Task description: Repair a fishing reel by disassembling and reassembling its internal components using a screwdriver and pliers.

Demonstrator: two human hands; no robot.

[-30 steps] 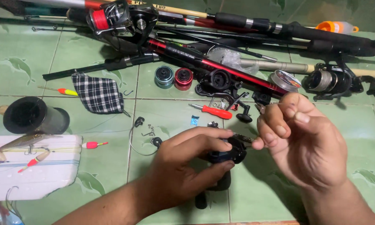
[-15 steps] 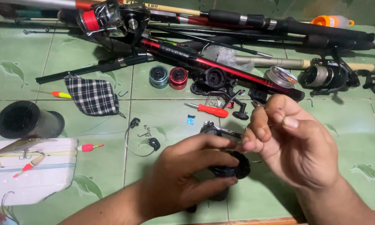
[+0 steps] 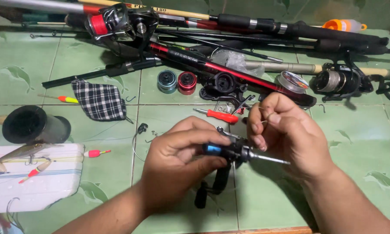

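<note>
Green tile floor [image 3: 368, 143] w/ rods [image 3: 264, 26], spools [image 3: 177, 81]

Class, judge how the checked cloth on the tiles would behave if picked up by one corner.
The checked cloth would probably droop: it lies flat and rumpled. It is likely light, being thin fabric. It seems unlikely to roll or slide on the tiles.

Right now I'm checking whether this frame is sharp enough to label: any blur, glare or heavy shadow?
Head view: the left hand and right hand are slightly motion-blurred around the black reel body; the rods along the top edge lie in dimmer light; the green tiled floor shows soft sheen without harsh glare; shadows under both hands are soft.
</note>
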